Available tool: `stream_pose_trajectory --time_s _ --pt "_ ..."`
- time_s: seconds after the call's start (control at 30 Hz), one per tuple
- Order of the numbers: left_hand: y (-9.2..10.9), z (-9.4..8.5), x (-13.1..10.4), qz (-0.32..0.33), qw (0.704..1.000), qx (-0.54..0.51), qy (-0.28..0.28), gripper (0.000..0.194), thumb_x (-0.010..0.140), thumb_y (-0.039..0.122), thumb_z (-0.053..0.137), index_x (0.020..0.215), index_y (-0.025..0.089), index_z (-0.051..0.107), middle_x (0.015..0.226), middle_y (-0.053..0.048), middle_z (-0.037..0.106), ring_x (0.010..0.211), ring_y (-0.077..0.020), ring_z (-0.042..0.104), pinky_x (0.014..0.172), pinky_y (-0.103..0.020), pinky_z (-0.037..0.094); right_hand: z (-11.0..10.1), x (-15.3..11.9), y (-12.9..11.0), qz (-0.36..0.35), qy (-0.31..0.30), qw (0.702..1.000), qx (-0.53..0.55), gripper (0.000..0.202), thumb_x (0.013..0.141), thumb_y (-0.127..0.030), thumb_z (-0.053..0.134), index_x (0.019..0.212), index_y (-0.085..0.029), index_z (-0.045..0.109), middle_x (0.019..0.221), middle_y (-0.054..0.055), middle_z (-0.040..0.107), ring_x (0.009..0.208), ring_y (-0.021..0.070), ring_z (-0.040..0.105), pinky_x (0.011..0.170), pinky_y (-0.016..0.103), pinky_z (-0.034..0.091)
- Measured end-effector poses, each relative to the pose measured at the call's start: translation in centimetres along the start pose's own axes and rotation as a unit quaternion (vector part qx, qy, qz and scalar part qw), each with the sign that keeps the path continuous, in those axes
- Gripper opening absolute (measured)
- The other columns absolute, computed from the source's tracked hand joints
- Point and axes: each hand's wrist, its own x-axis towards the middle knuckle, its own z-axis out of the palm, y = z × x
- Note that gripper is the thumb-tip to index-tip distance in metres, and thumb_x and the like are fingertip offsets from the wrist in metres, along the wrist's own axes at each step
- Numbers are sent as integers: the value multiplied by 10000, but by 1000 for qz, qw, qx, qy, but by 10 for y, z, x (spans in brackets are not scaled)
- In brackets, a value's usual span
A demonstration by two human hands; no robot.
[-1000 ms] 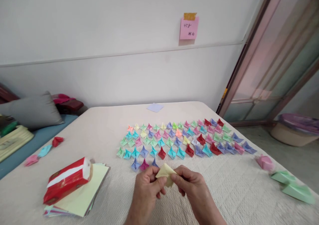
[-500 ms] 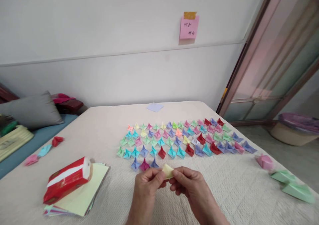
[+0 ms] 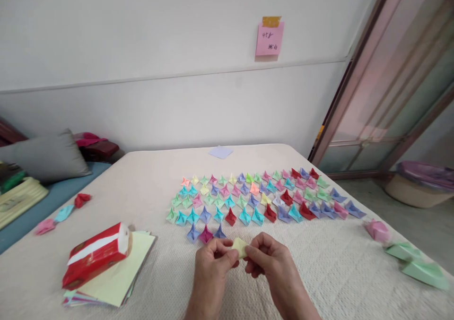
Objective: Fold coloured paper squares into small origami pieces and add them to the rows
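Note:
Between my two hands is a small folded piece of pale yellow paper (image 3: 240, 247), held just above the bed-like padded surface. My left hand (image 3: 215, 259) pinches its left edge between thumb and fingers. On the other side my right hand (image 3: 265, 257) grips the right edge, thumb on top. The fingertips cover parts of the paper's lower edge. Just beyond my hands stand several small folded paper boats (image 3: 245, 217) in many colours, set out in rows. The nearest short row has a magenta boat (image 3: 205, 235) between two bluish ones.
To the left, a red tissue pack (image 3: 95, 256) lies on a stack of coloured paper (image 3: 120, 277). A lilac sheet (image 3: 220, 152) rests near the far edge. Larger green folded papers (image 3: 422, 268) and a pink one (image 3: 378, 230) lie at right. Red, blue and pink pieces (image 3: 64, 213) sit far left.
The yellow paper has turned slightly in my fingers and shows a squarer face. Both hands have shifted a little, my left hand slightly to the right. The boats are unmoved.

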Motion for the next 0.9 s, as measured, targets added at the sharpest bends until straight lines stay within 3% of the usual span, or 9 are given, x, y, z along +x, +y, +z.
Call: stream_pose_trajectory --time_s 0.13,0.3,0.57,0.7,0.8,0.9 --pt "1 0 0 -3 1000 20 -5 249 643 255 771 543 148 570 980 -128 680 759 -216 675 690 -330 532 1 3 0 -16 9 999 -32 211 667 -248 697 570 -208 514 389 -26 608 371 113 518 412 222 372" --pt "1 2 -2 -14 1000 -18 -7 237 641 196 741 721 188 518 904 -57 678 702 -188 686 671 -323 551 -1 4 -3 -42 3 998 -37 266 650 -256 699 609 -238 437 395 -63 577 356 121 533 390 220 385" --pt "16 -1 -6 1 997 -30 -78 229 685 236 762 817 190 581 817 -19 686 705 -164 667 691 -279 504 -11 5 -4 -40 -52 998 -24 311 703 -355 750 657 -231 469 515 -22 662 516 169 655 503 260 472" --pt "22 -4 -5 -9 990 8 -138 209 721 303 765 845 167 666 841 -44 712 777 -188 660 696 -271 465 -11 2 -6 -69 -67 994 -47 263 743 -309 713 653 -232 478 526 -23 659 538 166 646 521 267 467" --pt "17 -5 -3 -13 985 9 -171 233 750 374 738 754 145 692 669 -28 677 657 -161 605 627 -258 417 -8 -3 -7 -82 -91 989 -78 211 768 -245 658 648 -230 485 542 -6 677 544 162 629 525 271 464" --pt "10 -6 0 6 991 -5 -131 270 718 362 750 590 151 640 503 28 554 515 -114 485 546 -242 332 -5 -7 -8 -75 -108 987 -92 171 777 -217 618 660 -226 493 557 11 691 557 166 631 534 276 469"
